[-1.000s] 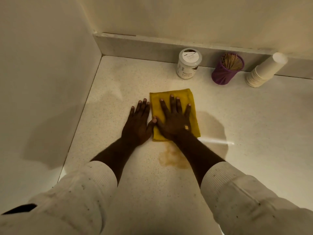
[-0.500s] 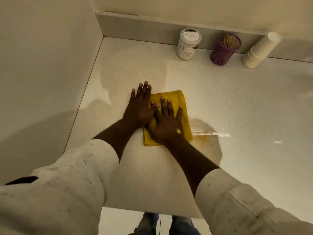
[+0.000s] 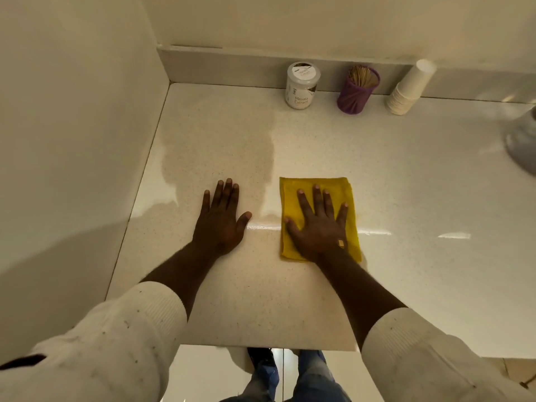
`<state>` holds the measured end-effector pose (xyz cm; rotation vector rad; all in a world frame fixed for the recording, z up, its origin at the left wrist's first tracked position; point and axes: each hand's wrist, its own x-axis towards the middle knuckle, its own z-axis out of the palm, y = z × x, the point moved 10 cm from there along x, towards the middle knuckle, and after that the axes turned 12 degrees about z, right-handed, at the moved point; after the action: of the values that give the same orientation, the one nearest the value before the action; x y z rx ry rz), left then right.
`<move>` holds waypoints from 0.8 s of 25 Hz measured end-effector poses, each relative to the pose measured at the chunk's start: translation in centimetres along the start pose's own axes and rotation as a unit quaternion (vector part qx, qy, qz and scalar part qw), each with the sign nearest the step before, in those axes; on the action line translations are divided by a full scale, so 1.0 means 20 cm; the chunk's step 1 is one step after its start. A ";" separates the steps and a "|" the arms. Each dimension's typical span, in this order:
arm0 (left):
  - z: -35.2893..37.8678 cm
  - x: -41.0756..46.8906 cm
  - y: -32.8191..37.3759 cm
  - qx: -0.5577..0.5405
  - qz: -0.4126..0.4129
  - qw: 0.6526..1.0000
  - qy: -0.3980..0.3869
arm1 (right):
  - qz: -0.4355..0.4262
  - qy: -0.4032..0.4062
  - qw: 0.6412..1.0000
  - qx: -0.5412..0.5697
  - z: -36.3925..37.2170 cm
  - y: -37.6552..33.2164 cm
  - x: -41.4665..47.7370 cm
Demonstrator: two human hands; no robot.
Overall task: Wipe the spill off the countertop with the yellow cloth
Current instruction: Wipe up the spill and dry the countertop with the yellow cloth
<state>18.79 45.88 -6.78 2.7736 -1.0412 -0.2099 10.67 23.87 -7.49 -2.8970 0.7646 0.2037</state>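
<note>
The yellow cloth lies folded flat on the pale speckled countertop. My right hand rests palm-down on it with fingers spread, pressing it to the surface. My left hand lies flat on the bare counter a short way left of the cloth, fingers apart, holding nothing. No brown stain shows; a thin wet streak glints between my hands and continues right of the cloth. A faint yellowish tinge edges the cloth's right side.
Against the back ledge stand a white masala extract jar, a purple toothpick holder and a leaning stack of paper cups. A grey object sits at the right edge. A wall closes the left side. The counter's front edge is near my sleeves.
My right hand slid the cloth to the right and away from my left hand, which came off the cloth onto bare counter. The brown spill seen a second ago no longer shows.
</note>
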 end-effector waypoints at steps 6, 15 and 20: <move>0.00 0.00 0.00 -0.020 0.006 1.000 0.016 | 0.025 -0.020 0.999 -0.013 0.00 0.05 0.03; 0.00 0.00 0.00 -0.015 0.005 1.000 0.011 | -0.052 -0.006 0.998 0.023 0.05 -0.25 -0.04; 0.01 0.00 -0.01 -0.016 0.004 1.000 0.005 | -0.021 0.017 0.999 0.028 0.03 0.00 -0.10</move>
<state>18.85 45.97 -6.97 2.7397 -1.0370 -0.2099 8.91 25.03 -7.78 -2.8672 0.7016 0.1265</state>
